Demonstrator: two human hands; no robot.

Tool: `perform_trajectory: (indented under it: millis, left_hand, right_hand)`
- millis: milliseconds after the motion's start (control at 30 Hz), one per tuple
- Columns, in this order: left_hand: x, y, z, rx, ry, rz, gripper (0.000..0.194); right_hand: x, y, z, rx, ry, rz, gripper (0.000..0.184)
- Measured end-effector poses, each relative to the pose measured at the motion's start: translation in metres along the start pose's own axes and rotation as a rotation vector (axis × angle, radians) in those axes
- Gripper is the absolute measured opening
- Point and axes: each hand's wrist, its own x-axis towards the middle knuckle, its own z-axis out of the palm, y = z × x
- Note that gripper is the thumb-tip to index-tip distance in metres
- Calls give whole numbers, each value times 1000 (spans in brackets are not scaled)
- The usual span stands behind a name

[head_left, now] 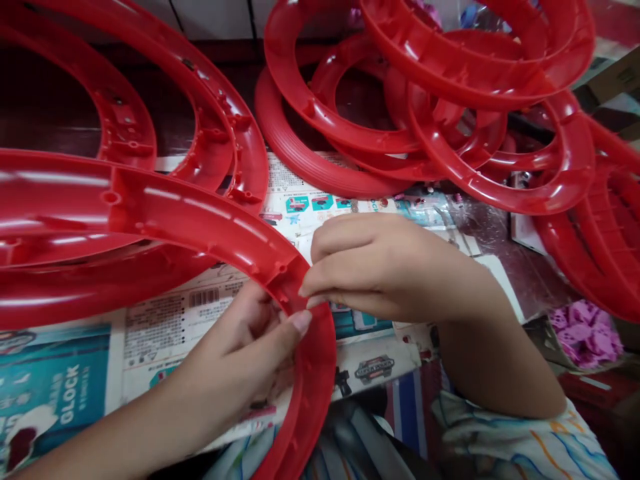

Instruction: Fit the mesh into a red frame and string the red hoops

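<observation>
A large red plastic ring [240, 227] with a hollow, ribbed channel faces me, reaching from the left edge down to my lap. My left hand [265, 340] grips its inner rim, thumb laid over the channel and fingers underneath. Fingertips pinched together, my right hand [360, 267] reaches into the channel just above my left thumb. Whatever sits between those fingertips, if anything, is too small or hidden to make out.
More red rings [150, 87] lie stacked at the left. A loose pile of red rings [480, 73] fills the back right. Printed cardboard [165, 327] covers the table. Pink pieces [585, 333] fill a container at the right.
</observation>
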Motion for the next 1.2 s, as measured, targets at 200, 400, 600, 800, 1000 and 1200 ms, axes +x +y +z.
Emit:
perform_trajectory:
  millis: [200,400,600,800,1000,1200]
  left_hand:
    - [-3,2,9,3,-50,-112,32]
    - [-4,7,9,30,-46,-160,30]
    - [0,4,6,-107,-67,-131,26]
    - [-4,13,4,-20,-55,-161,16]
    - [-12,14,-2,448,-176,-6,33]
    - [-12,4,10,547,-155,-48,21]
  right_hand:
    - [3,-7,10,-64,24,-23,28]
    - [5,-5,16,-22,-10,-12,25]
    - [7,0,17,43,6,41,18]
    - [4,-1,14,2,5,62,16]
    - [4,-4,4,-44,-93,-55,24]
    - [4,-9,7,-64,-137,-51,30]
